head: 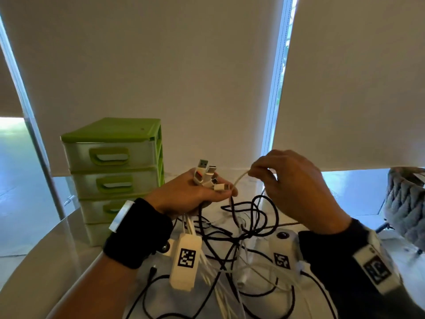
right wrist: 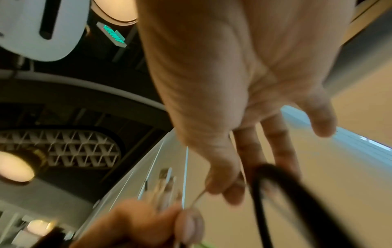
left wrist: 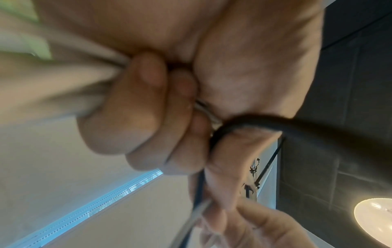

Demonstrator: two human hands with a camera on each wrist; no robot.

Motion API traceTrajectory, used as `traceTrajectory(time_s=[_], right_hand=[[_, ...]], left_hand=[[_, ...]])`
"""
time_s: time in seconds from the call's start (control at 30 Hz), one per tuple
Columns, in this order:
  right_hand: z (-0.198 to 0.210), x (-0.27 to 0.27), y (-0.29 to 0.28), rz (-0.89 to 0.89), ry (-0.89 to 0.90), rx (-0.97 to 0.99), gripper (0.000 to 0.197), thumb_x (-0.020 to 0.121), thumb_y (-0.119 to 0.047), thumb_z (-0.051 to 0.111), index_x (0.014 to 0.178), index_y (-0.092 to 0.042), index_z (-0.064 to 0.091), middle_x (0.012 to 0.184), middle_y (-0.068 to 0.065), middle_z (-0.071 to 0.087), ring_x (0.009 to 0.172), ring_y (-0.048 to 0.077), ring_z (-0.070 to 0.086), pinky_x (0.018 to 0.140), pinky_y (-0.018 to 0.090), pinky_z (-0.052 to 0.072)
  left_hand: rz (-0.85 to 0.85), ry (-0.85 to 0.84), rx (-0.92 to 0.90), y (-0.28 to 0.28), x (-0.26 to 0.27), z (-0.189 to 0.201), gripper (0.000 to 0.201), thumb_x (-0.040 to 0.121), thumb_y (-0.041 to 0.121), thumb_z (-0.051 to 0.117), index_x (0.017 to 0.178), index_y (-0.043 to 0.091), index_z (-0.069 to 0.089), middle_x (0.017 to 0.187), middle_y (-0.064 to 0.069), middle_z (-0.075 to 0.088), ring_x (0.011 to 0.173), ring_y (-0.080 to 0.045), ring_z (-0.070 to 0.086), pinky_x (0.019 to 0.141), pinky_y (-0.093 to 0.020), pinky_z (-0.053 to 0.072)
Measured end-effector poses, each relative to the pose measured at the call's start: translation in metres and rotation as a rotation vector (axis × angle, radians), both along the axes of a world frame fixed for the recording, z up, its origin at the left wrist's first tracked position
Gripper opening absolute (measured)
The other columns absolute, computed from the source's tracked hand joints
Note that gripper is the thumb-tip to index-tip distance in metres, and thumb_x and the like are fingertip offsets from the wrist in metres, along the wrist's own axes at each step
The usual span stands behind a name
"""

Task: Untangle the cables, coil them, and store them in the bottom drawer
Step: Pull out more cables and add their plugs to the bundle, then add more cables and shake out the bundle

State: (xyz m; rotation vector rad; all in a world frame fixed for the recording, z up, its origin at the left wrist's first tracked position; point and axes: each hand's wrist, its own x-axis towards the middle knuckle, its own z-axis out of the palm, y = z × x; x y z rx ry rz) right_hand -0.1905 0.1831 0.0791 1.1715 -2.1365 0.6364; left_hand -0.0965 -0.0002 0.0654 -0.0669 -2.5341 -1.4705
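My left hand grips a bunch of cable ends, with several white plugs sticking up out of the fist. From it a tangle of black and white cables hangs down onto the table. My right hand, raised to the right, pinches a white cable between thumb and forefinger; that strand runs back to the left hand. In the left wrist view the curled fingers clamp pale cables and a black cable. In the right wrist view the pinched thin cable shows, and a black loop crosses the fingers.
A green and white drawer unit with several shut drawers stands at the back left of the white table. A grey woven basket sits at the far right. Window blinds hang behind.
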Motion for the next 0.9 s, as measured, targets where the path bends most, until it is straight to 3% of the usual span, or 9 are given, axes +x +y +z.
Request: traceTrajectory(time_s=[0.17, 0.3, 0.4, 0.5, 0.57, 0.63, 0.7, 0.83, 0.9], right_hand=[[0.013, -0.016, 0.021, -0.059, -0.032, -0.425, 0.020, 0.093, -0.030, 0.057, 0.089, -0.016, 0.071, 0.080, 0.003, 0.068, 0.072, 0.026, 0.060, 0.068, 0.034, 0.047], [0.021, -0.018, 0.028, -0.028, -0.013, -0.587, 0.018, 0.092, -0.023, 0.061, 0.091, -0.010, 0.072, 0.084, 0.007, 0.067, 0.074, 0.020, 0.056, 0.071, 0.026, 0.041], [0.033, -0.006, 0.041, -0.027, 0.071, -0.718, 0.021, 0.093, -0.022, 0.058, 0.091, -0.006, 0.072, 0.082, 0.005, 0.063, 0.072, 0.013, 0.051, 0.069, 0.016, 0.036], [0.046, -0.012, 0.076, -0.122, 0.081, -0.835, 0.026, 0.094, -0.036, 0.052, 0.094, -0.018, 0.070, 0.084, 0.006, 0.066, 0.077, 0.024, 0.059, 0.076, 0.035, 0.047], [0.054, -0.012, 0.097, -0.127, -0.015, -0.737, 0.025, 0.090, -0.055, 0.048, 0.096, -0.039, 0.066, 0.080, -0.009, 0.066, 0.080, 0.027, 0.063, 0.082, 0.049, 0.050], [0.057, -0.008, 0.110, -0.121, -0.031, -0.563, 0.018, 0.084, -0.068, 0.048, 0.084, -0.056, 0.062, 0.070, -0.023, 0.063, 0.075, 0.023, 0.063, 0.081, 0.048, 0.052], [0.057, 0.008, 0.116, -0.104, -0.059, -0.375, 0.016, 0.081, -0.064, 0.047, 0.080, -0.056, 0.061, 0.073, -0.025, 0.064, 0.065, 0.016, 0.060, 0.069, 0.038, 0.051], [0.036, 0.035, 0.138, 0.068, -0.205, -0.093, 0.006, 0.088, -0.044, 0.061, 0.082, -0.044, 0.064, 0.068, -0.012, 0.065, 0.051, 0.019, 0.056, 0.048, 0.032, 0.044], [0.020, 0.052, 0.137, 0.195, -0.295, 0.081, 0.007, 0.090, -0.042, 0.061, 0.083, -0.040, 0.062, 0.069, -0.013, 0.063, 0.050, 0.009, 0.053, 0.048, 0.018, 0.043]], left_hand=[[-0.086, -0.068, -0.229, 0.011, -0.001, -0.011, 0.007, 0.087, 0.024, 0.069, 0.082, 0.027, 0.073, 0.078, 0.011, 0.068, 0.072, -0.001, 0.061, 0.073, -0.019, 0.048], [-0.005, -0.033, -0.187, 0.009, 0.004, 0.011, 0.008, 0.088, 0.020, 0.068, 0.083, 0.025, 0.072, 0.078, -0.004, 0.064, 0.058, -0.007, 0.050, 0.055, -0.018, 0.039], [-0.103, -0.073, -0.567, 0.018, 0.006, 0.027, 0.011, 0.089, 0.031, 0.063, 0.080, 0.029, 0.067, 0.084, 0.005, 0.069, 0.075, -0.011, 0.062, 0.072, -0.026, 0.050], [-0.042, -0.289, -0.973, 0.034, 0.008, 0.008, 0.023, 0.087, 0.033, 0.056, 0.066, 0.023, 0.056, 0.069, 0.006, 0.060, 0.066, -0.015, 0.056, 0.061, -0.029, 0.046], [0.005, -0.317, -0.943, 0.027, 0.007, -0.005, 0.024, 0.089, 0.031, 0.056, 0.067, 0.022, 0.058, 0.071, 0.004, 0.061, 0.068, -0.018, 0.057, 0.059, -0.028, 0.042], [0.080, -0.244, -0.858, 0.015, 0.002, -0.005, 0.021, 0.091, 0.030, 0.056, 0.077, 0.015, 0.063, 0.081, -0.004, 0.065, 0.078, -0.025, 0.062, 0.065, -0.031, 0.044], [0.206, -0.138, -0.692, 0.005, -0.004, 0.001, 0.019, 0.090, 0.030, 0.061, 0.078, 0.016, 0.064, 0.084, -0.005, 0.065, 0.084, -0.024, 0.063, 0.070, -0.030, 0.045], [0.333, 0.056, -0.453, -0.004, -0.012, 0.020, 0.035, 0.085, 0.028, 0.067, 0.051, 0.027, 0.058, 0.070, 0.002, 0.059, 0.082, -0.020, 0.059, 0.087, -0.038, 0.050], [0.318, 0.133, -0.319, 0.001, -0.009, 0.031, 0.042, 0.087, 0.019, 0.066, 0.047, 0.024, 0.057, 0.083, -0.003, 0.067, 0.105, -0.022, 0.062, 0.092, -0.026, 0.045]])
